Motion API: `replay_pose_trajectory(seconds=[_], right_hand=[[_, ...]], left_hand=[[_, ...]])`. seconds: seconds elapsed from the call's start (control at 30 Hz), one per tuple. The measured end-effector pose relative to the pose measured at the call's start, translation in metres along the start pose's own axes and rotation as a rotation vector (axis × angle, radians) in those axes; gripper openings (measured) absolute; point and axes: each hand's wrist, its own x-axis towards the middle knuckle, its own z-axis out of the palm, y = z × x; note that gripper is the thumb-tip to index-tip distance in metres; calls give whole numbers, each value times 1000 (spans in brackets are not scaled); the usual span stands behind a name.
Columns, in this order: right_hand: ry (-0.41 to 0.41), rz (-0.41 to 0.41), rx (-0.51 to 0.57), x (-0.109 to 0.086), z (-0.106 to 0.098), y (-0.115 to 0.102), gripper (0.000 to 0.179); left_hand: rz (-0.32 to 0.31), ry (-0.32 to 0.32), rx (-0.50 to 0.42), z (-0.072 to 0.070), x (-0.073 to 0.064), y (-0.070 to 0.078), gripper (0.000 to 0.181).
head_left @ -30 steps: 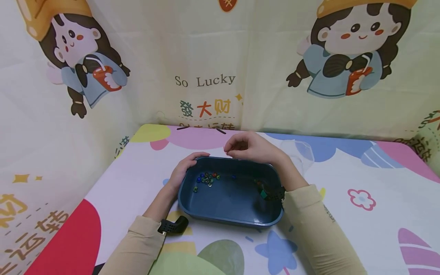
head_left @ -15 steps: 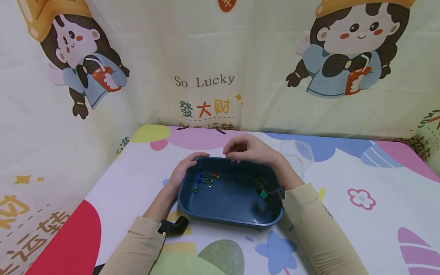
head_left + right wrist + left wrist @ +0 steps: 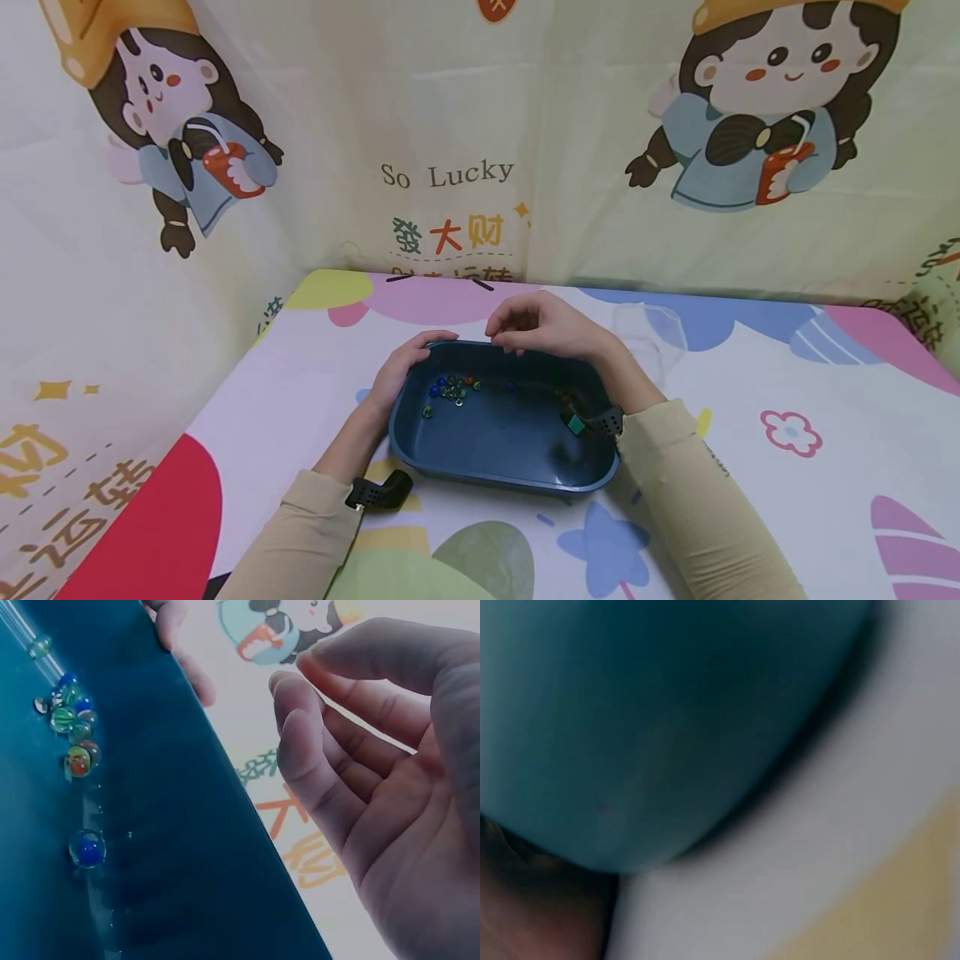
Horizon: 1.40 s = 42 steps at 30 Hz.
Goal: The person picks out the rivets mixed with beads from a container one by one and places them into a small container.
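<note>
A dark blue plastic basin (image 3: 510, 433) holds several glass marbles (image 3: 452, 390), most of them clustered toward its far left. One blue marble (image 3: 88, 849) lies apart from the cluster. My left hand (image 3: 396, 371) grips the basin at its far left corner, and its fingertips (image 3: 196, 681) show outside the wall in the right wrist view. Over the far rim hovers my right hand (image 3: 547, 323), its fingers loosely bent and the thumb close to the index finger. Nothing shows between them in the right wrist view. Blurred basin wall (image 3: 667, 735) fills much of the left wrist view.
A clear plastic container (image 3: 656, 329) stands on the table behind the right forearm. The right wrist camera (image 3: 577, 423) hangs over the basin's right side. A patterned cloth (image 3: 750, 517) covers the table, and printed curtains (image 3: 570, 183) rise behind and to the left.
The right hand has lowered very slightly toward the far rim since the first frame. The left hand, basin and marbles have stayed put.
</note>
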Motion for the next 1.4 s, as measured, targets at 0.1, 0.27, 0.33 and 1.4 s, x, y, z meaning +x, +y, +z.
replay_pose_trajectory(seconds=[0.1, 0.27, 0.33, 1.4], right_hand=[[2, -11, 16, 0, 0, -5, 12], [20, -24, 34, -1, -1, -17, 13], [23, -38, 40, -3, -2, -24, 14], [-112, -107, 57, 17, 24, -17, 12]], left_hand=[[7, -2, 0, -1, -1, 1, 49], [10, -10, -4, 0, -1, 2, 49], [7, -10, -3, 0, -2, 3, 49], [25, -9, 4, -1, 0, 1, 46]])
